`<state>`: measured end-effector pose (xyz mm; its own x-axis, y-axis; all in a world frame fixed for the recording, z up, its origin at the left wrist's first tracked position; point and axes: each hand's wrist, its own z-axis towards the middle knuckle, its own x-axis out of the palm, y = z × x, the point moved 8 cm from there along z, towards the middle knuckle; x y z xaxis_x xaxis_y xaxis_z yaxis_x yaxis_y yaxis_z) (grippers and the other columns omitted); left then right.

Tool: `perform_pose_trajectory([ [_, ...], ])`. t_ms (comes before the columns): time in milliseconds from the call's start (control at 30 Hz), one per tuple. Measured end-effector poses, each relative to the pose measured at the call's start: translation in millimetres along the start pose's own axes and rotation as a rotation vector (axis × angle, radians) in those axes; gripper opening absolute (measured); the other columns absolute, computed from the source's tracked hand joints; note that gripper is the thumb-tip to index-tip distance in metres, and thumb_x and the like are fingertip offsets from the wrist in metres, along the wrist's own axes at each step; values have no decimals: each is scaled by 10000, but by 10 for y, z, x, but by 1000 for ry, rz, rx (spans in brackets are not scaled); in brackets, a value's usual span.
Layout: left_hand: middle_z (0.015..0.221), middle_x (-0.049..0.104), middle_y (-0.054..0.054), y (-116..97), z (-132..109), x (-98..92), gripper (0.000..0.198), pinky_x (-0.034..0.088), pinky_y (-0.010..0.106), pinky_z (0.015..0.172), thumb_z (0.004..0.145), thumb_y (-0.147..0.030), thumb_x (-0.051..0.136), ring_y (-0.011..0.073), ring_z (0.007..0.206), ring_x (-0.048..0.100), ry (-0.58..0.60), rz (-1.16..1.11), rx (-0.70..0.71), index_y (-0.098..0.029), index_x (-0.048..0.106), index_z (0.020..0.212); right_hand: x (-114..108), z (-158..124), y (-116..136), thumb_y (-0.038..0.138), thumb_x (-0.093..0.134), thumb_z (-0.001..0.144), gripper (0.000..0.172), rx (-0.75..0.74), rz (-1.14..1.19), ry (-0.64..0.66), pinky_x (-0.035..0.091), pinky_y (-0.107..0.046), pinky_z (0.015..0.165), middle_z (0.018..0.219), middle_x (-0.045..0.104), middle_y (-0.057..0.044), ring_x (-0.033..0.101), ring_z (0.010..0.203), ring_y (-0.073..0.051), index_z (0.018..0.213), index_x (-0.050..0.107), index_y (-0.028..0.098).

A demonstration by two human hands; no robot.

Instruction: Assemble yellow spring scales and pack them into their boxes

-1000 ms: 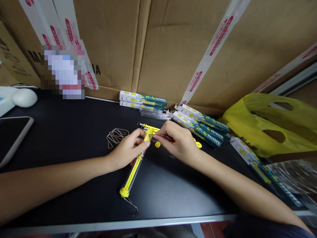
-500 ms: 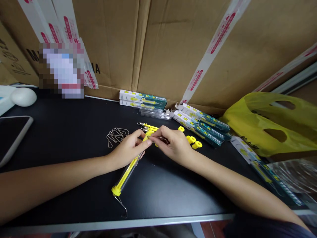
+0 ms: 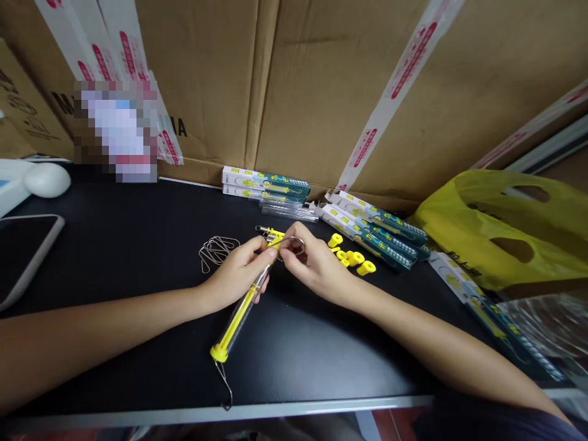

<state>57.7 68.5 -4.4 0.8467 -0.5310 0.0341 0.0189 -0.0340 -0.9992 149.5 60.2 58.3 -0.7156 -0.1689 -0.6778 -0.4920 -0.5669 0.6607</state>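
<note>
My left hand [image 3: 239,269] is closed around the upper part of a tubular spring scale [image 3: 239,318], clear with a yellow core. The scale slants down toward the table's front edge, its wire hook [image 3: 225,386] hanging from the yellow lower cap. At the upper end, the thumb and fingers of my right hand [image 3: 316,257] pinch a curved metal ring [image 3: 298,241] against the yellow top. Whether the ring passes through that top I cannot tell. Partly hidden behind my hands lie yellow inner rods with springs [image 3: 271,231].
Wire hooks [image 3: 218,250] lie left of my hands. Several yellow caps [image 3: 356,258] lie to the right. Behind are clear tubes [image 3: 289,211] and printed boxes [image 3: 367,226]. A yellow plastic bag [image 3: 496,226] sits at right, a phone [image 3: 27,251] at left. A cardboard box [image 3: 321,92] walls the back.
The ring in my right hand has turned so that its curve now shows above the fingers. My right hand has shifted slightly, uncovering more yellow caps. The scale's lower end swung slightly right.
</note>
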Motion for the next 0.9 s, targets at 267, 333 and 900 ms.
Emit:
perform_pose_trajectory([
  [267,461,526,-79,-32,22,2,248,365,130,311,918,-405,451,63,309,475,11,-96,5,-188,440,797,137,1,-153,261,417,921,214,90,217,29,473,-233,558,725,450,29,517,594,-84,723,358,205],
  [333,464,537,-74,-32,16,20,248,357,126,307,917,-399,457,62,307,477,25,-121,-6,-183,448,796,151,10,-144,262,420,920,232,94,290,49,481,-231,565,727,437,32,528,594,-78,708,345,204],
  [900,441,551,-51,19,-7,32,273,359,130,304,887,-420,515,64,293,462,72,-255,-74,-166,482,794,174,-8,-132,344,529,891,282,76,486,52,516,-246,577,708,407,50,527,596,-75,711,364,204],
])
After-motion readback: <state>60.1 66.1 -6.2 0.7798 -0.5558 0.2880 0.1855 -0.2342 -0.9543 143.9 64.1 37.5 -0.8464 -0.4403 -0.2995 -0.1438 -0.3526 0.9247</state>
